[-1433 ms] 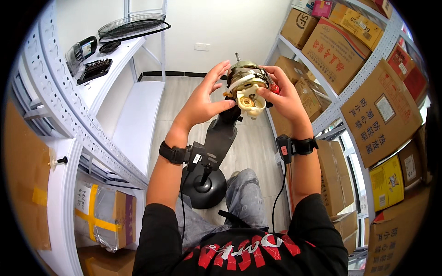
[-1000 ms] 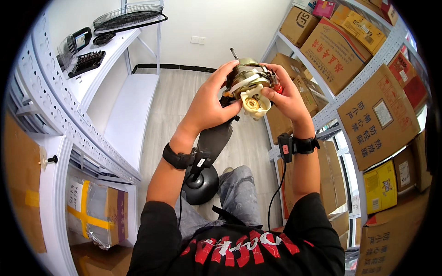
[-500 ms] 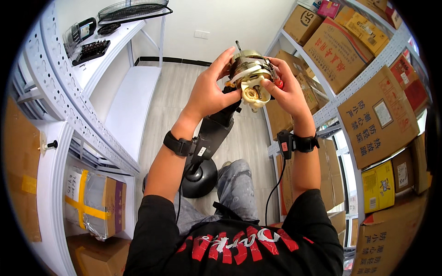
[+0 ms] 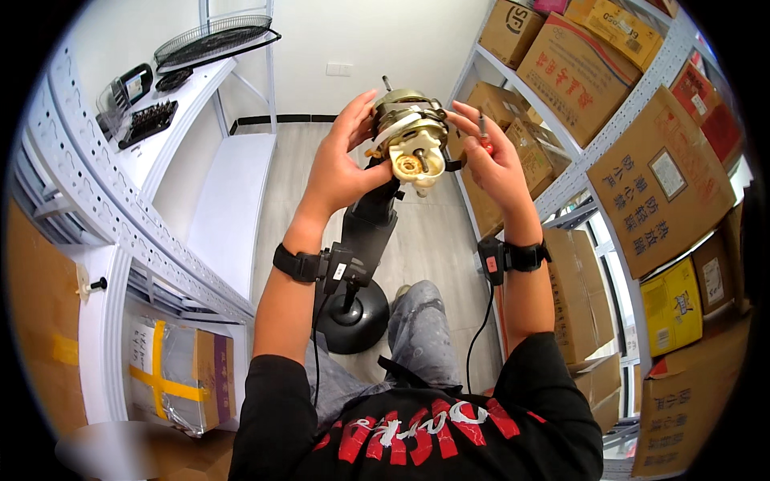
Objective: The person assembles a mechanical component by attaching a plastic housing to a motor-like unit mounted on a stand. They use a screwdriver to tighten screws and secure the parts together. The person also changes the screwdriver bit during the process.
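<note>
In front of me a bare fan motor (image 4: 409,112) with a cream plastic gear housing (image 4: 419,158) tops a black fan stand (image 4: 370,228). A screw-like metal worm and a greasy round gear show in the housing, and a thin shaft points away at the far end. My left hand (image 4: 341,156) is closed round the motor's left side, thumb by the housing. Just right of the motor, my right hand (image 4: 496,164) pinches a small red-handled screwdriver (image 4: 486,144), its metal shaft pointing up. That hand's fingertips are near the motor; whether they touch it I cannot tell.
The stand's round black base (image 4: 357,321) is on the floor by my legs. On the left shelf are a fan grille (image 4: 212,46) and a black tray of small bits (image 4: 148,124). Cardboard boxes (image 4: 577,76) fill the right shelves. A taped box (image 4: 180,373) sits low left.
My right hand has come away from the gear housing to the right, keeping the screwdriver. My left hand stays on the motor. The whole view has shifted slightly.
</note>
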The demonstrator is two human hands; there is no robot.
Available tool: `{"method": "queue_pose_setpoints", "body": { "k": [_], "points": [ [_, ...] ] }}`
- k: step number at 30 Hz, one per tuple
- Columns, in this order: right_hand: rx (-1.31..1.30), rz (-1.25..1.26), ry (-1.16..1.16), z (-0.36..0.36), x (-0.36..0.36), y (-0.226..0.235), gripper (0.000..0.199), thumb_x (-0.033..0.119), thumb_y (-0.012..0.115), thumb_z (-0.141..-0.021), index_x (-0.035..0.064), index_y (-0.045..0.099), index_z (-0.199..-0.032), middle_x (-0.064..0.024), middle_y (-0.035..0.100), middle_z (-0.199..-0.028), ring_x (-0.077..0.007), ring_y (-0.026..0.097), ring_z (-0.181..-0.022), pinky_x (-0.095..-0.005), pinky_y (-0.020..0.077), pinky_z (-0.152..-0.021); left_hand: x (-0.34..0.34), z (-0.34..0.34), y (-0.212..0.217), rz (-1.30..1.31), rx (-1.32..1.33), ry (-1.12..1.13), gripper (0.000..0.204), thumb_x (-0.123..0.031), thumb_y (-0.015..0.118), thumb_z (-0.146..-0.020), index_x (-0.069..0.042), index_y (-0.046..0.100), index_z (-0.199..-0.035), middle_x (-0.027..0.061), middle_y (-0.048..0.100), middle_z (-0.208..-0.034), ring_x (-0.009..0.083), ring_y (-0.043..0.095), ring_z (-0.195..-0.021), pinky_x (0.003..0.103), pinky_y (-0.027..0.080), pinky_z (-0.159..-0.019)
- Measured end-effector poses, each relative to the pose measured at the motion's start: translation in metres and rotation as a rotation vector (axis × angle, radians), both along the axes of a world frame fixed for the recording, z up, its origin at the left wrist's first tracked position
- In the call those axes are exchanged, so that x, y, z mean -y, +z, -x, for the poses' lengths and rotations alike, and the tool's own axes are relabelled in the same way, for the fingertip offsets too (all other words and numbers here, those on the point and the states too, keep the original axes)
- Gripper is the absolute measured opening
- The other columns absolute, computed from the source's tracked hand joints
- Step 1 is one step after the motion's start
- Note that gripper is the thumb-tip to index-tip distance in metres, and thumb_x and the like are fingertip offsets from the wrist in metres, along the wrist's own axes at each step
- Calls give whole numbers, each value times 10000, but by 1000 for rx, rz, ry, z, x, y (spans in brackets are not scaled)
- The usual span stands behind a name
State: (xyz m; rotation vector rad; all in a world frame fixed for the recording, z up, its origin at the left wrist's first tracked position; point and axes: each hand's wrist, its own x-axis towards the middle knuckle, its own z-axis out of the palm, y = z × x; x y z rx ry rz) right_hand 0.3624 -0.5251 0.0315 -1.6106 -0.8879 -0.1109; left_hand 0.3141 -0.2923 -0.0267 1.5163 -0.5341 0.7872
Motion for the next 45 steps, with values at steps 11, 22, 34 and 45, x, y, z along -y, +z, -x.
{"method": "queue_pose_setpoints", "body": {
  "k": [11,22,34,45],
  "points": [
    [207,-136,-309,29,31,-51,113,23,722,-838,18,688,-946,-67,713,-1107,-106,588,-817,-242,452,-732,-12,-7,10,46,-164,-216,988,79,748,-696,-84,232,-1523,177,497,-1422,241,531,-1269,357,457,-1055],
    [-279,369,-526,-33,136,-272,320,333,751,-806,26,678,-857,-88,601,-702,-157,580,-654,-315,465,-621,-8,-7,18,-66,-215,-107,1015,70,799,-723,-82,207,-1533,146,556,-1349,212,578,-1206,321,515,-994],
    [-744,941,-212,19,173,-394,315,296,831,-741,30,664,-766,-39,530,-608,-144,429,-479,-331,340,-431,-3,-12,0,7,-104,-136,955,67,779,-727,-75,247,-1507,163,513,-1409,235,549,-1248,366,472,-1044],
    [-941,1104,89,120,171,-324,236,236,792,-781,171,579,-703,52,436,-542,-81,354,-452,-290,260,-424,0,-14,-10,9,-3,-137,891,-164,848,-728,-83,347,-1460,133,487,-1405,241,520,-1270,369,449,-1041]
  ]
}}
